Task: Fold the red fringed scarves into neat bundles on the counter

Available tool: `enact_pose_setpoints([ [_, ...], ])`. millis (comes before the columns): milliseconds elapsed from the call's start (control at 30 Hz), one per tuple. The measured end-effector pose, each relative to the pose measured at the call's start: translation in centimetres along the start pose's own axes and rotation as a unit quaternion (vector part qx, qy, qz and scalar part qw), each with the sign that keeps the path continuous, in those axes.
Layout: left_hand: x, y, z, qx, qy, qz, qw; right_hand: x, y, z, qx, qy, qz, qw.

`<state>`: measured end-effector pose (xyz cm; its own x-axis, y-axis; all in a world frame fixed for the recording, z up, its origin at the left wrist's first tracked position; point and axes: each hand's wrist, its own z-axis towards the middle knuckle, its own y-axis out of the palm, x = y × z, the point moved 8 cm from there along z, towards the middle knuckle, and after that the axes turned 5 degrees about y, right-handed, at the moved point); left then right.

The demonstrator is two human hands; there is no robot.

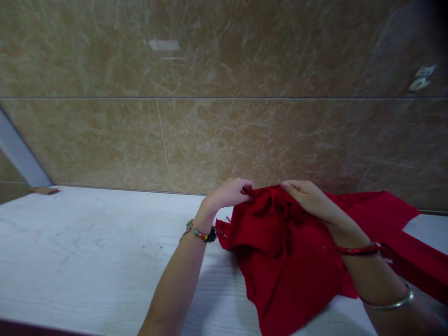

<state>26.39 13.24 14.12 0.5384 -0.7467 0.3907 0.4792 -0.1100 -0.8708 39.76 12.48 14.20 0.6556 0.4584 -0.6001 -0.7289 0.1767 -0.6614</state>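
A piece of red cloth [290,266] hangs in loose folds from both hands, above a white wood-grain table. My left hand [231,191] pinches its upper left edge between thumb and fingers. At the upper right edge, my right hand [310,198] grips the cloth, thumb on top and the other fingers hidden behind the fabric. Between the hands the edge is drawn fairly straight, with gathered folds below it. More red fabric [378,210] lies to the right, behind my right forearm; whether it is the same piece I cannot tell.
The white table [87,252] runs along a brown marbled tile wall [224,140]. A small brown block [45,190] sits at the table's far left corner, near a pale upright strip [23,144]. A white fixture [422,78] is on the wall at the upper right.
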Motion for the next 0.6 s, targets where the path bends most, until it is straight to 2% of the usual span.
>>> enact_pose_setpoints([
  [100, -1.7, -0.8, -1.1, -0.011, -0.065, 0.098, 0.993, 0.0, -0.7, 0.0, 0.021, -0.002, -0.001, 1.0],
  [200, -2.6, -0.4, -2.0, -0.067, -0.111, 0.122, 0.984, -0.1, -1.5, -0.1, 0.051, -0.007, 0.019, 0.999],
  [300, -1.2, 0.6, -1.8, -0.101, -0.063, 0.037, 0.992, -0.7, -1.4, -0.2, 0.054, -0.014, 0.035, 0.998],
  [400, 0.2, 0.9, -0.9, -0.078, -0.012, -0.016, 0.997, -1.2, -1.8, -0.6, 0.082, -0.021, 0.035, 0.996],
  [500, -0.1, 1.3, -0.6, -0.081, -0.003, -0.049, 0.996, -0.6, -3.5, -1.0, 0.162, -0.002, 0.049, 0.986],
  [600, -1.3, 2.3, -1.2, -0.146, -0.027, -0.1, 0.984, 1.0, -5.9, -1.5, 0.255, 0.033, 0.092, 0.962],
])
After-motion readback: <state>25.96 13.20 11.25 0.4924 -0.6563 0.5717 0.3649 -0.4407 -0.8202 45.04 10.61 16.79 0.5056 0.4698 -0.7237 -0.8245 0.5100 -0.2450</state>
